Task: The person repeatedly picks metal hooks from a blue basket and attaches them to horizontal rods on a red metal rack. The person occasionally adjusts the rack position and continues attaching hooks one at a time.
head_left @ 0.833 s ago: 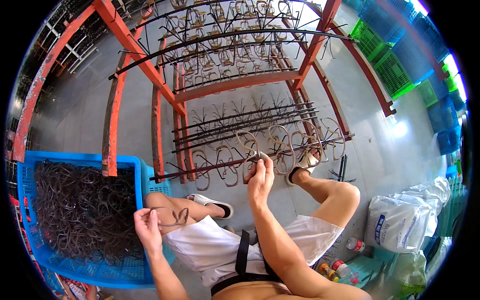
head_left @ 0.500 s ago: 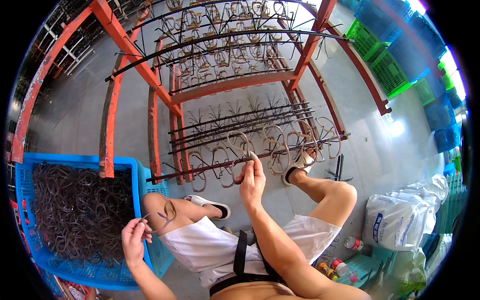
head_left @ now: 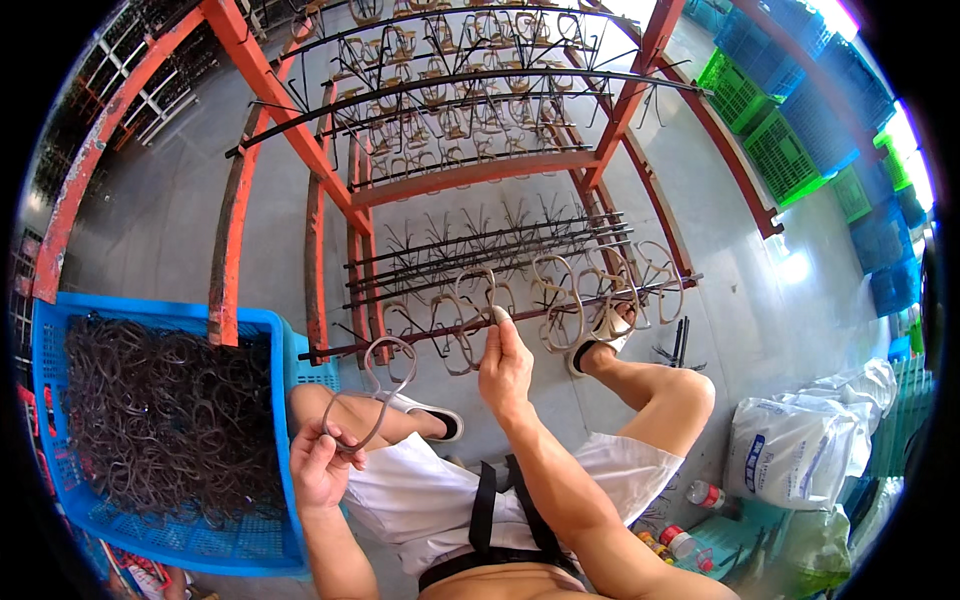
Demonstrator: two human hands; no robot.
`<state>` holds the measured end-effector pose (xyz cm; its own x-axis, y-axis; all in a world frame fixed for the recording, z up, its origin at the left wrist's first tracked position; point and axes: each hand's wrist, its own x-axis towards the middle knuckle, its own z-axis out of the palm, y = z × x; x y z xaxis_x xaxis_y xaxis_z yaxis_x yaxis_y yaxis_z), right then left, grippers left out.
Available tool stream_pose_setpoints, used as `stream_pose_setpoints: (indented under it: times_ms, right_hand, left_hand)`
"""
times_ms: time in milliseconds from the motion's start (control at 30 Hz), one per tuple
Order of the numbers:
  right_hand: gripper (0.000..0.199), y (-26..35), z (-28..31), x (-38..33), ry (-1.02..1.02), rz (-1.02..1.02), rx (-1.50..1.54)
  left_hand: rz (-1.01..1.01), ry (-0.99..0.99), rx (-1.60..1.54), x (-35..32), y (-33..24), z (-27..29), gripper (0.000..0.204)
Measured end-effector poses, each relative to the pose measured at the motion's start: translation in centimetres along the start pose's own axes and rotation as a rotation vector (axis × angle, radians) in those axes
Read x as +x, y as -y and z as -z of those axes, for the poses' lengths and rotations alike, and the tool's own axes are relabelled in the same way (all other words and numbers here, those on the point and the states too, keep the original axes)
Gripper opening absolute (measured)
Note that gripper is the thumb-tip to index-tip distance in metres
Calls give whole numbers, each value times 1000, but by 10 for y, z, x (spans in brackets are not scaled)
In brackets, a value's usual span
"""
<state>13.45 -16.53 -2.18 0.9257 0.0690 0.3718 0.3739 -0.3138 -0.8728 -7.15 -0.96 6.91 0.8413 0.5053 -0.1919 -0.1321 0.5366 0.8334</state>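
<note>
In my left hand (head_left: 318,470), raised over my left thigh, a thin grey-brown figure-eight loop (head_left: 387,408) is pinched by its lower ring. My right hand (head_left: 507,365) is ahead of me at a dark pronged bar (head_left: 410,336), thumb and fingers closed on a similar figure-eight loop (head_left: 493,290) there. Whether those fingertips also press on the bar or a prong cannot be made out. Several more hanging loops (head_left: 560,300) line the bar to the right, and others hang left of my right hand.
At my left stands a blue crate (head_left: 280,400) heaped with dark loops (head_left: 165,430). A red metal rack (head_left: 480,165) rises ahead, with more loaded bars. White sacks (head_left: 795,450) and plastic bottles (head_left: 704,494) are at right; green and blue crates (head_left: 790,145) stack behind.
My left hand has moved right and slightly forward from beside the crate, its loop now swung upright toward the bar. The right hand stays at the bar, barely shifted.
</note>
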Motion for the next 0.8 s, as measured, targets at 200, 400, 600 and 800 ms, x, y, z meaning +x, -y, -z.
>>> stream_pose_setpoints:
  times_ms: [200, 400, 600, 800]
  right_hand:
    - [25, 2, 13, 4, 106, -274, 99]
    - [33, 27, 22, 4, 79, -274, -54]
    - [41, 97, 49, -56, 395, -658, 867]
    - [31, 60, -12, -36, 235, -404, 253]
  left_hand:
    - [25, 24, 7, 3, 5, -6, 16]
    - [-42, 54, -87, 6, 27, -36, 13]
    - [61, 134, -123, 2, 78, -68, 16]
    - [-306, -195, 742, 10, 58, -13, 26]
